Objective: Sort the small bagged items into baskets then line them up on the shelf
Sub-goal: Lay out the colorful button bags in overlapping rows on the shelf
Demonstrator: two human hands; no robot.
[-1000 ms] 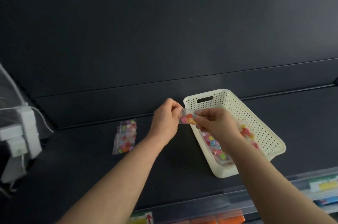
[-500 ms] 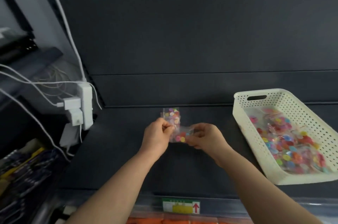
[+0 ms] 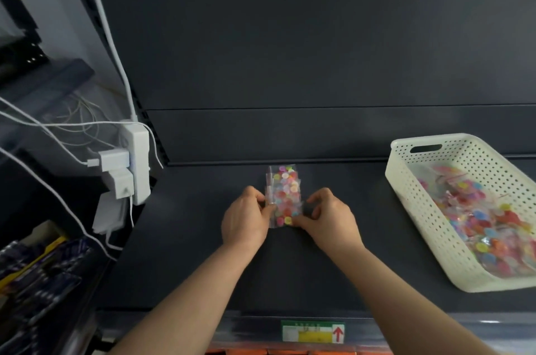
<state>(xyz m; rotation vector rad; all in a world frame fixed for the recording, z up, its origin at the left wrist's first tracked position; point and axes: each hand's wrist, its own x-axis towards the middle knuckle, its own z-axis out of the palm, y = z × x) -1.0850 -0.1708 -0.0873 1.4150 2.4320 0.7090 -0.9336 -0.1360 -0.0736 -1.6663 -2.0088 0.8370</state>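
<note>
Off the left end of the dark grey shelf (image 3: 333, 282), a white power strip (image 3: 139, 163) with plugs and trailing cables hangs out of the way of the work. Near the middle of the shelf, toward its back edge, the left hand (image 3: 246, 216) pinches the left edge of a small clear plastic bag of coloured buttons (image 3: 283, 213). The right hand (image 3: 330, 218) pinches its right edge, fingers curled close on the film. The bag lies low over the shelf and overlaps the near end of a short row of like bags (image 3: 283, 177) that runs toward the back edge. The step in hand looks to be laying this bag as the front one of the row. To do it well, square its sides with the bags behind, make the overlap even, press it flat, and release both edges together so the slippery film does not skew. At the right end of the shelf, well apart, stands a cream perforated plastic basket (image 3: 406, 180) heaped with more such bags, so much seems left to do.
</note>
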